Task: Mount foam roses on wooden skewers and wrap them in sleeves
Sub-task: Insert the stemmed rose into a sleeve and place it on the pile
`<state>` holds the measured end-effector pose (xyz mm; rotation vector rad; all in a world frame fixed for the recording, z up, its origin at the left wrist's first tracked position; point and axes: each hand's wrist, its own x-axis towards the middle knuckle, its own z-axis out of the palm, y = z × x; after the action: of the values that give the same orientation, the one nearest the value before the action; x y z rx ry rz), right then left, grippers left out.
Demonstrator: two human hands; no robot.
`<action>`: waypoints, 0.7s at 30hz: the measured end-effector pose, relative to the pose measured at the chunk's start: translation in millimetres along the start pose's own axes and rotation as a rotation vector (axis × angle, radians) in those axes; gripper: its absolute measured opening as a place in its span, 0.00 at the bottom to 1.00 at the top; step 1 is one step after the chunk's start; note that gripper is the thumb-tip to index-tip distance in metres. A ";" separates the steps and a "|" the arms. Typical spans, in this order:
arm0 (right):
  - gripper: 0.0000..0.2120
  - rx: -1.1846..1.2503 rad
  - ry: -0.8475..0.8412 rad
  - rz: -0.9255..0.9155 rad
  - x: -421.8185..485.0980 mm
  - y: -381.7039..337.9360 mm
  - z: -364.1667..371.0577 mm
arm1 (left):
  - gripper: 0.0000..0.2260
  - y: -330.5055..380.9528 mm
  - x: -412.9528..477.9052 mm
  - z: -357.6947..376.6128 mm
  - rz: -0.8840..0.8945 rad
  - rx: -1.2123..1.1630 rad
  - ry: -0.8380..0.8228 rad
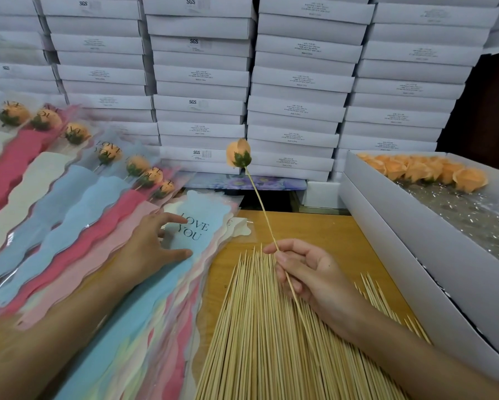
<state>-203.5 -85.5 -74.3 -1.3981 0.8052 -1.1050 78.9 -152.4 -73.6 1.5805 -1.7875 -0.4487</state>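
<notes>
Two hands are at work over a wooden surface (314, 226). The left hand (159, 243) lies spread, fingers fairly straight and apart, with forefinger and thumb tips pressed on the top sleeve (205, 215), a pale blue one printed "LOVE YOU". That sleeve heads a fanned stack of flat sleeves in blue, pink, red and cream running toward the lower left; too many overlap to count.

The right hand (309, 272) is curled, pinching one skewer (260, 203) between thumb and forefinger at about mid-length. The skewer slants up and to the left, and one orange foam rose (238, 153) with a green calyx sits on its upper tip, raised well above the surface and in front of the box wall. Its lower end crosses the palm and points down over the pile of skewers (257, 327), a loose sheaf of a great many bare sticks lying under that hand.

Seven wrapped roses (109, 153) lie in a slanting row at the upper left, each orange head inside a clear-topped sleeve. At the right, an open box (415, 226) holds loose roses (427, 171) clustered at its far end, roughly a dozen, the exact number unclear. Several columns of stacked white boxes (199, 76) fill the background.
</notes>
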 end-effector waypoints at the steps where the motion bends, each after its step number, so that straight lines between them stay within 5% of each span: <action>1: 0.09 -0.003 0.012 -0.005 -0.1 0.3 -0.1 | 0.21 0.5 -0.1 -1.4 -0.003 -0.012 -0.001; 10: 0.13 0.021 0.161 -0.069 1.7 -0.8 -1.2 | 0.12 23.9 -1.7 -14.1 0.015 -0.237 -0.018; 21: 0.07 0.058 0.419 -0.117 1.8 -3.9 -3.7 | 0.17 79.9 -32.0 3.3 -0.174 -0.761 -0.279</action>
<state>-206.8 -87.9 -70.3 -1.1913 0.9866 -1.5299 19.4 -106.6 -31.3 1.1545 -1.4003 -1.3074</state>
